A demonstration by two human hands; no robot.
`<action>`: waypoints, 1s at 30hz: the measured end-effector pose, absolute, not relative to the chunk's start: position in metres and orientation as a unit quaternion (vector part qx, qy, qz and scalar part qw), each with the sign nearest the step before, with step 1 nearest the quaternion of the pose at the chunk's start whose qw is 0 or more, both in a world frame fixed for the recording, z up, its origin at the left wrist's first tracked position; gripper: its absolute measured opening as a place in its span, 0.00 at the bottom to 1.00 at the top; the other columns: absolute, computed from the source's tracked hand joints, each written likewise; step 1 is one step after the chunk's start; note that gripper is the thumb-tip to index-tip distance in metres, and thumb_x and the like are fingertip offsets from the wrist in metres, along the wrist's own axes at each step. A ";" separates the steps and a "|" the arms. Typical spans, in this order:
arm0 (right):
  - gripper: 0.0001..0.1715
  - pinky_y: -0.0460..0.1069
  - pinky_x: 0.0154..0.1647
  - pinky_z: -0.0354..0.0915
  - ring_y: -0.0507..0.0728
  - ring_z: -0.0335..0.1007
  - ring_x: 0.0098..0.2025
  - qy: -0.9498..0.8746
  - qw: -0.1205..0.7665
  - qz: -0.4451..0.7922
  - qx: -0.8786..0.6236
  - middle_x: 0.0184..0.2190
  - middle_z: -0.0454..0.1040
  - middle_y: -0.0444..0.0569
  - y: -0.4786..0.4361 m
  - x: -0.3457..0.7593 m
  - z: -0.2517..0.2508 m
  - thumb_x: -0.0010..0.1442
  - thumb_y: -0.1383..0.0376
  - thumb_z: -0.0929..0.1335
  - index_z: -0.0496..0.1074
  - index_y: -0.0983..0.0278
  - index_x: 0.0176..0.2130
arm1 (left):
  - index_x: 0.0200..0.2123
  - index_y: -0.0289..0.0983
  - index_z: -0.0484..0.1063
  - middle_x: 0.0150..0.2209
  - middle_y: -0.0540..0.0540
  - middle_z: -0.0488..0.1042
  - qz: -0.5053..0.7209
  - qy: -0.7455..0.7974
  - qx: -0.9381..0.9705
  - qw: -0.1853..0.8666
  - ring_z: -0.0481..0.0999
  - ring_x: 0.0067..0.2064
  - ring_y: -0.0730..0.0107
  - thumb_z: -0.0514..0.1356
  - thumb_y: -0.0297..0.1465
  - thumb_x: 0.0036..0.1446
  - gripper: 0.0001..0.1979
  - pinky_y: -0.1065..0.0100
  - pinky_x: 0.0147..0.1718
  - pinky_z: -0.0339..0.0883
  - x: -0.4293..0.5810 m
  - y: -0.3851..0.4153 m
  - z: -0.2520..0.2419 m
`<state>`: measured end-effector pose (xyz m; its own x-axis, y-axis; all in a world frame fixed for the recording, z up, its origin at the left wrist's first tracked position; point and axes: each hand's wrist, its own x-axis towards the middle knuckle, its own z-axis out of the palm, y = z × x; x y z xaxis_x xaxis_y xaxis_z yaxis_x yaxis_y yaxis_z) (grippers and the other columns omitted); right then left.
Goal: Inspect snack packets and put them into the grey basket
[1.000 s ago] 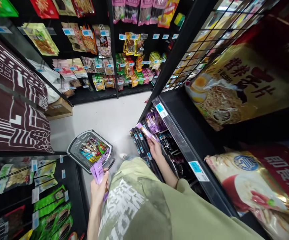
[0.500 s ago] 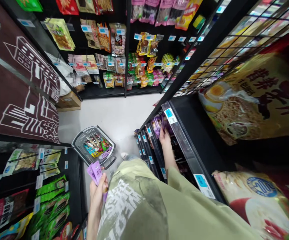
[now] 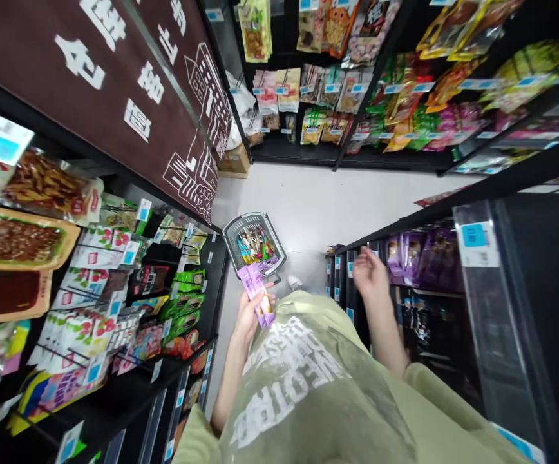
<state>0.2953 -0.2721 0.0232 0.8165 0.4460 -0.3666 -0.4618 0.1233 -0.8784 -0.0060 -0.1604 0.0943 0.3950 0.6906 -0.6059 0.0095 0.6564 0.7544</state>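
Observation:
My left hand (image 3: 246,317) is closed around slim purple snack packets (image 3: 256,285), held upright before my waist. Just beyond them, a grey shopping basket (image 3: 232,237) stands on the floor with several colourful snack packs inside. On the right, my right hand (image 3: 372,276) hangs beside the shelf with loosely curled fingers, a little blurred, and I see nothing in it. Close by, a row of purple snack bags (image 3: 407,254) sits on that shelf, apart from the hand.
Snack racks (image 3: 183,322) line the left side, below a brown printed panel (image 3: 115,84). More hanging snack bags (image 3: 286,90) face me across the pale floor (image 3: 303,200). A cardboard box (image 3: 234,161) stands in the far corner. Black shelving (image 3: 525,270) borders my right.
My right hand has come away from the purple bags on the shelf. My left hand still grips the purple packets, and the view has swung left.

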 end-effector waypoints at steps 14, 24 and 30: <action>0.22 0.41 0.19 0.64 0.49 0.69 0.23 -0.226 0.601 0.595 -0.484 0.25 0.75 0.42 -0.206 0.208 0.051 0.47 0.55 0.77 0.73 0.66 0.37 | 0.50 0.36 0.71 0.45 0.37 0.80 0.072 0.486 0.386 0.781 0.82 0.37 0.54 0.73 0.37 0.42 0.31 0.61 0.33 0.75 0.007 -0.154 0.095; 0.28 0.45 0.21 0.70 0.51 0.71 0.20 -0.146 0.624 0.533 -0.552 0.23 0.76 0.41 -0.269 0.262 0.031 0.43 0.57 0.79 0.72 0.65 0.40 | 0.50 0.32 0.74 0.17 0.54 0.70 0.033 0.473 0.493 0.730 0.61 0.18 0.76 0.68 0.44 0.48 0.30 0.70 0.23 0.63 0.016 -0.155 0.088; 0.25 0.44 0.27 0.70 0.50 0.70 0.25 0.014 0.702 0.239 -0.670 0.26 0.74 0.41 -0.338 0.316 0.006 0.50 0.51 0.75 0.70 0.63 0.40 | 0.45 0.33 0.74 0.32 0.45 0.80 0.090 0.490 0.469 0.730 0.56 0.18 0.82 0.68 0.47 0.49 0.27 0.72 0.22 0.62 0.021 -0.147 0.086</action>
